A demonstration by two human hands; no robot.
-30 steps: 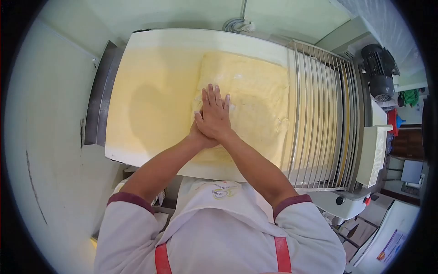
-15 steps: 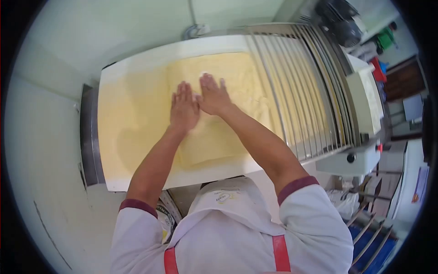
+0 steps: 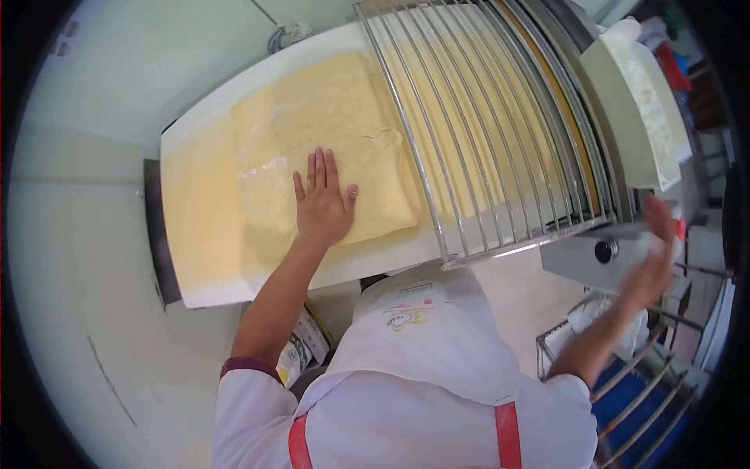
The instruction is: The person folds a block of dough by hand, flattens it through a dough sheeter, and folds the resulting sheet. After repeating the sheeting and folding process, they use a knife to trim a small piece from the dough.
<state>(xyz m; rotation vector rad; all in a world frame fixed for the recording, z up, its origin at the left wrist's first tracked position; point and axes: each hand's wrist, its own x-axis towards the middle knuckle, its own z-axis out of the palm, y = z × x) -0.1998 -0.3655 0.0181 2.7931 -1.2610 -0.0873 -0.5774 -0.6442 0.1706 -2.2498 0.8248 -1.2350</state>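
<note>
A thick folded slab of pale yellow dough (image 3: 336,117) lies on the white belt (image 3: 312,273) of what looks like a dough sheeter. My left hand (image 3: 322,213) rests flat on the dough near its front, fingers stretched out and thumb apart, holding nothing. Off to the right, my right hand (image 3: 650,262) is raised beside the machine's grey side housing (image 3: 574,262), below a long tray of white flour (image 3: 644,102). It is blurred, but its fingers look stretched out with nothing visible in them.
A metal bar guard (image 3: 476,133) spans the belt right of the dough. A round black knob (image 3: 605,251) sits on the housing. Below right stands a rack with curved bars (image 3: 637,402) over something blue. A printed bag (image 3: 301,356) is under the belt. A pale wall (image 3: 78,258) borders the left.
My right hand has left the dough and swung far right to the machine's side. My left hand stays flat on the dough. The view has shifted and tilted.
</note>
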